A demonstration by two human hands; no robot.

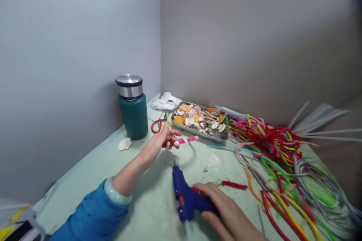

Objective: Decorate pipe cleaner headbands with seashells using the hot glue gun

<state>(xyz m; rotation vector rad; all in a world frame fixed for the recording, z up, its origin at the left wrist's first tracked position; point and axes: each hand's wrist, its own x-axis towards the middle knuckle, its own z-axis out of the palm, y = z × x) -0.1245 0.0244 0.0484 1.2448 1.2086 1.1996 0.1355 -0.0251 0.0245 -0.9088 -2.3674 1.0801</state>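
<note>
My left hand (161,141), in a blue sleeve with a pale cuff, is closed on a thin strip wrapped in pink and red fuzzy pipe cleaner (192,139). Small pale shells (176,143) sit along the strip by the fingertips. My right hand (226,207) is wrapped round the handle of a blue hot glue gun (178,182). Its nozzle points away from me, just below the strip and apart from it. A clear glue stick (188,231) comes out of the gun's back end.
Behind my left hand are a metal tray (198,134) of shells, red-handled scissors (156,125) and a green flask (133,118). A white shell (125,144) lies near the flask. Pipe cleaners (271,139), clear glue sticks (322,116) and red-and-yellow-handled pliers (283,209) crowd the right.
</note>
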